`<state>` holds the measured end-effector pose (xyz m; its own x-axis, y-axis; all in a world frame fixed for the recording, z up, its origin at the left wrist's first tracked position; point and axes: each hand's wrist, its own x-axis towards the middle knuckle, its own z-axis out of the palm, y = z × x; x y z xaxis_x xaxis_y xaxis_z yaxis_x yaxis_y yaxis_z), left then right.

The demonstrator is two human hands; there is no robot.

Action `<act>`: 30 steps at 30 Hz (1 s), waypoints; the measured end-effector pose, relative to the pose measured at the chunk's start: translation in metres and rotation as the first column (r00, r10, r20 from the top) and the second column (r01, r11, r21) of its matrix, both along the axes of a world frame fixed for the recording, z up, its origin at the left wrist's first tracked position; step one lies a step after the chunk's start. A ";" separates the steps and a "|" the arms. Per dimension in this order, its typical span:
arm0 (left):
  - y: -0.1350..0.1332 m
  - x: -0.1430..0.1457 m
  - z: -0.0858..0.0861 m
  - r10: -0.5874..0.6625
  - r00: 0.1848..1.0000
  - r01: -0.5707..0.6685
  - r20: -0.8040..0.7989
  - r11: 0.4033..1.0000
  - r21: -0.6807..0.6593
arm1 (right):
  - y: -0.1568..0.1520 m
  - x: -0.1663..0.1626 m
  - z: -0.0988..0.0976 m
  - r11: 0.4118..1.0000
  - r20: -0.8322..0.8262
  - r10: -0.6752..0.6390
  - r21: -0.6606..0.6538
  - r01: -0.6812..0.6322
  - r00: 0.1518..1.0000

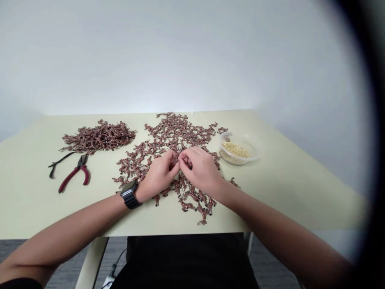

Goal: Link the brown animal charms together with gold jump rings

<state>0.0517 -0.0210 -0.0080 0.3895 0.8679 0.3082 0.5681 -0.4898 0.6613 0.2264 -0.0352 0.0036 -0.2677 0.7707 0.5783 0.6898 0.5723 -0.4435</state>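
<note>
My left hand [162, 171], with a dark watch [130, 194] on its wrist, is closed in a pinch above the middle of the table. Against its fingertips meets my right hand [201, 168], its fingers also curled and pinched. Whatever sits between the fingertips is too small and too covered to make out. Beneath both hands spreads a loose layer of small brown horse-shaped figures [176, 130], some hidden by my hands. A clear round plastic tub [255, 154] holding small gold-coloured pieces [236, 149] stands to the right of my right hand.
A denser heap of brown figures [100, 136] lies at the back left. In front of it are red-handled pliers [72, 176] and a thin black tool [60, 162]. The pale yellow table [285, 188] meets a white wall [150, 56] behind. Below hangs a cable [117, 261].
</note>
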 end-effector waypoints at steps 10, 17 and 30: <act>0.002 -0.003 -0.004 -0.031 0.999 0.032 -0.003 0.999 0.006 | 0.006 0.011 0.007 0.925 -0.254 0.017 -0.363 -0.111 0.967; 0.001 -0.004 -0.003 -0.031 0.999 0.031 -0.010 0.999 0.033 | 0.013 0.016 0.001 0.837 -0.364 -0.010 -0.513 -0.191 0.931; 0.002 -0.002 -0.002 -0.066 0.996 0.068 0.052 0.996 -0.054 | 0.016 0.018 0.000 0.807 -0.414 0.023 -0.530 -0.262 0.910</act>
